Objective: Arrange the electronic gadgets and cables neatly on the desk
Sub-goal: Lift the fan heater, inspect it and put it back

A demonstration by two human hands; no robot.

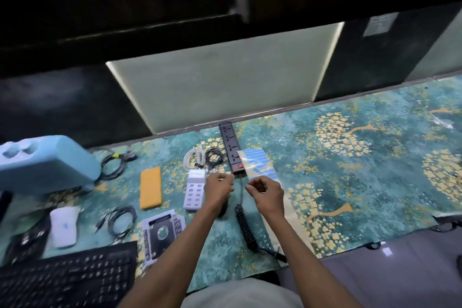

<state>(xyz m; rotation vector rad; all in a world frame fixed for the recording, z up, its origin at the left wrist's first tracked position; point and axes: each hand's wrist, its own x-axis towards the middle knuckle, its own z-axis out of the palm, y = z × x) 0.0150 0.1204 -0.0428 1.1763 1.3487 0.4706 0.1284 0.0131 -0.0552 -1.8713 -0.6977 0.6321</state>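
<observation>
Your two hands are up over the middle of the bench [325, 182], close to each other. Your left hand [220, 189] has its fingers curled in, and your right hand [265, 191] does too. They seem to pinch something thin between them, maybe the thin black cord, but it is too small to tell for sure.

The thing to look at is the black power strip [229, 147]. It lies just past your hands, toward the back edge of the bench. It is long, and it runs from the back edge toward you. Its end with the red switches points at your hands. Both hands are near that end, and the left one is a bit closer.

From that end a thin black cord [241, 192] comes down between your hands. It turns into a curly black cord [246, 229] that runs on toward the front edge of the bench, leaning a little to your right. So the strip and its cord make one long line, away from you and back to you.

A blue and clear packet [260, 165] lies on the right side of the strip, touching it. A white charger [193, 189] lies just left of your left hand
</observation>
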